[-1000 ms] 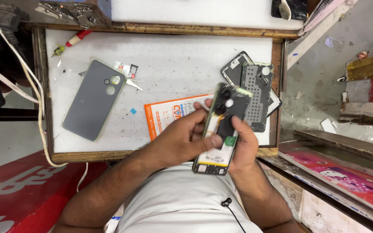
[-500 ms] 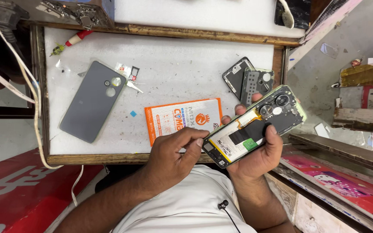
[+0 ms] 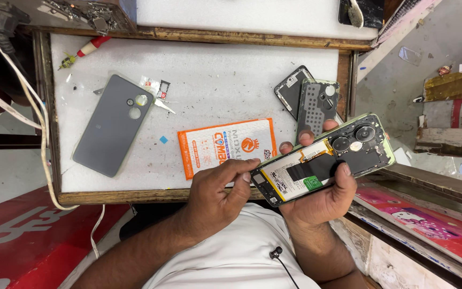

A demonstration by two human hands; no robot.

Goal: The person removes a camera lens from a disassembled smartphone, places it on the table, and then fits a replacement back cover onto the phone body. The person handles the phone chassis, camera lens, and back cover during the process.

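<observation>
My right hand grips an opened phone with its back cover off, showing the battery, camera lenses and a black strip. It is tilted, held over the worktable's front right corner. My left hand pinches the phone's lower left end with its fingertips, next to an orange flat packet lying on the white worktable.
A grey phone back cover lies at the left, with a small card tray beside it. Two dark inner phone plates sit at the right. A red-handled screwdriver lies far left. White cables hang along the left edge.
The phone has swung from near upright over the table to a tilted, nearly level pose further right. My left hand slid to its lower end.
</observation>
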